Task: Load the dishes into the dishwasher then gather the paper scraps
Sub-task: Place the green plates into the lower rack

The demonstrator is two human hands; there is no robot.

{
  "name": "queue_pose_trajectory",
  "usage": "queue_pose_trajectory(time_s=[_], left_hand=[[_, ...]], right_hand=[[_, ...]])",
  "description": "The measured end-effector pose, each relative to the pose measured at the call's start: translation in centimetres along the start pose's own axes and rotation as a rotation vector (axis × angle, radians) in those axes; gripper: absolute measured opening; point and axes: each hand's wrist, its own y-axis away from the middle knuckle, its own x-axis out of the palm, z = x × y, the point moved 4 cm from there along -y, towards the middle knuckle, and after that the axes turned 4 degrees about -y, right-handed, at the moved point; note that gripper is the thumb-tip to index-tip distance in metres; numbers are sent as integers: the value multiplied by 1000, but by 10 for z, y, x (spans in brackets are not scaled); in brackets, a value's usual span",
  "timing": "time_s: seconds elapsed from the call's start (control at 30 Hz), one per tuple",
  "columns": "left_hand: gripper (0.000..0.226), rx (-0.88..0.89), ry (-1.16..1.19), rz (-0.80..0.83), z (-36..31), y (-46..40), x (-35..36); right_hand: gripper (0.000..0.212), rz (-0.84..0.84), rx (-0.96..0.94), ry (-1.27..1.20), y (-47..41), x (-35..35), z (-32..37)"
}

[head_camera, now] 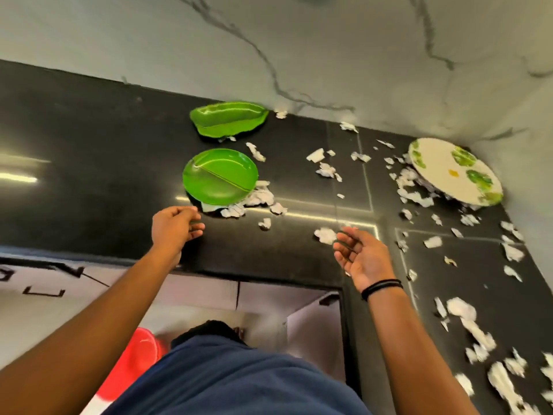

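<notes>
The round green plate [220, 177] lies on the black desk [89, 163], its near edge resting on white paper scraps [257, 199]. Behind it, against the marbled wall [329, 49], lies a leaf-shaped green dish [229, 118]. Well to the right of the round green plate, in the desk's corner, a white plate with green leaf prints [454, 172] sits tilted on more scraps. Torn paper is strewn from the round green plate rightward and down the desk's right side.

The left hand [176, 224] hovers just in front of the round green plate, fingers loosely curled, holding nothing. The right hand [359, 254], a black band at its wrist, hangs palm-up with relaxed fingers, its grip empty, just beside one scrap.

Below the desk's edge, dark letters on a white surface [45, 283] are too blurred to read. A red object [134, 363] shows lower down.
</notes>
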Motion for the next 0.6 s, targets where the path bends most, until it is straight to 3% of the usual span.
queue_pose_trajectory(time_s=[0.17, 0.33, 0.6], left_hand=[[10, -84, 86, -75, -9, -39, -16], [20, -143, 64, -51, -15, -67, -12], [18, -165, -55, -61, -14, -91, -2]], right_hand=[[10, 87, 32, 89, -34, 68, 11], [13, 123, 44, 146, -49, 114, 10], [17, 116, 1, 177, -43, 122, -3]])
